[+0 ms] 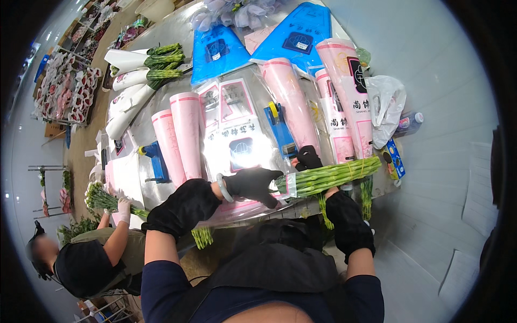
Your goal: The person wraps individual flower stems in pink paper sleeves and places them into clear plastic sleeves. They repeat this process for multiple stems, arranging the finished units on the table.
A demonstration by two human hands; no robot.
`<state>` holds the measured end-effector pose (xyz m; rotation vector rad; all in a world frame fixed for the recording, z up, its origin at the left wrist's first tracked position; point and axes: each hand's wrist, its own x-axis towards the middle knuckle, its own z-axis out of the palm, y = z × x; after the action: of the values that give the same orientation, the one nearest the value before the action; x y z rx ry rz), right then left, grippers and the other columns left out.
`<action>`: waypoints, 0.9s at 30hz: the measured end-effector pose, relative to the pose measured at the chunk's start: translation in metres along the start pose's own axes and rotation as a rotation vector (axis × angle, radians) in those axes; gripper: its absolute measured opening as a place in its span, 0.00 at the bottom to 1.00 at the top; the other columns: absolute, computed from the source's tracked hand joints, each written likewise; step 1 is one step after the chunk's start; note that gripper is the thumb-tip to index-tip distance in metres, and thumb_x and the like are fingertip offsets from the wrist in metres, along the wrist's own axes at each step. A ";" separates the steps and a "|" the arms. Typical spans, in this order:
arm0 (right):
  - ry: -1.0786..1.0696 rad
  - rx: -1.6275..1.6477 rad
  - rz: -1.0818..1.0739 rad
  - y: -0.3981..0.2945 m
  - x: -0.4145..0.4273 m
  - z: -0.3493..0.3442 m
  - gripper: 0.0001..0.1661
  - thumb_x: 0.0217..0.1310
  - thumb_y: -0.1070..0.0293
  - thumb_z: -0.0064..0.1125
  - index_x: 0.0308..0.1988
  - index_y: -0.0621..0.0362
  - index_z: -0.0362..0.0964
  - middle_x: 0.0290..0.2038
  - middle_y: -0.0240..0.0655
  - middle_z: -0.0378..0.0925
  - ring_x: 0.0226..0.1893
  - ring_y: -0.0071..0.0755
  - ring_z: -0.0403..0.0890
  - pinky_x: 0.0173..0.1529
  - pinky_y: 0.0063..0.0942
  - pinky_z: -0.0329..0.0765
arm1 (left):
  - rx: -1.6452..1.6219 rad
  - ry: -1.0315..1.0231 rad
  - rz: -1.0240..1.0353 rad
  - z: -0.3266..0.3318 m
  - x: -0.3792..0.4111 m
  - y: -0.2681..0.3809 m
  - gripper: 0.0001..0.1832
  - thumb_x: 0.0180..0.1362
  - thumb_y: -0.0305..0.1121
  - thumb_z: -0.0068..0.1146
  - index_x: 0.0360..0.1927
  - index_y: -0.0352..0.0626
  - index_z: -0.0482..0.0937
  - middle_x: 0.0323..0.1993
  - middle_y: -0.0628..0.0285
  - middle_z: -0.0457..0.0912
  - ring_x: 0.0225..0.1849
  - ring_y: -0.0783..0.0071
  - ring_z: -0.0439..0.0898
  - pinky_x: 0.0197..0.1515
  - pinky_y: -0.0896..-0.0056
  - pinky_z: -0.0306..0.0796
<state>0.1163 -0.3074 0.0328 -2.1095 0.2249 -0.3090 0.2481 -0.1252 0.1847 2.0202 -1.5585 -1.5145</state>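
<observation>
A thick bundle of green flower stems (335, 176) lies sideways in front of me, bound near its cut end by a thin band. Its other end runs into a clear wrapper, with a pale strip (291, 185) across the stems. My left hand (252, 186), in a black glove with a pale bangle at the wrist, grips the wrapped end. My right hand (308, 157), also black-gloved, is beyond the bundle, its wrist passing beneath the stems. Its fingers are bent close to a blue tape dispenser (280, 129); whether they hold anything is hidden.
Pink paper-wrapped cones (284, 101), flat printed sleeves (238, 141) and blue sleeve packs (220, 52) cover the metal table. A second tape dispenser (155, 161) stands left, below white-wrapped stem bundles (133, 80). A co-worker (89, 250) handles flowers at the left. A wall (436, 121) rises right.
</observation>
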 end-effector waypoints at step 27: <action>0.096 0.098 0.130 0.020 -0.040 0.019 0.06 0.54 0.68 0.60 0.34 0.58 0.76 0.33 0.38 0.73 0.36 0.36 0.76 0.39 0.31 0.73 | -0.062 0.342 -0.034 0.000 0.015 -0.026 0.40 0.40 0.52 0.64 0.55 0.41 0.69 0.43 0.45 0.78 0.46 0.52 0.78 0.50 0.60 0.69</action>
<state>0.0832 -0.2911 0.0007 -1.9757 0.3942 -0.3367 0.2632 -0.1265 0.1590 2.1407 -1.3332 -1.1345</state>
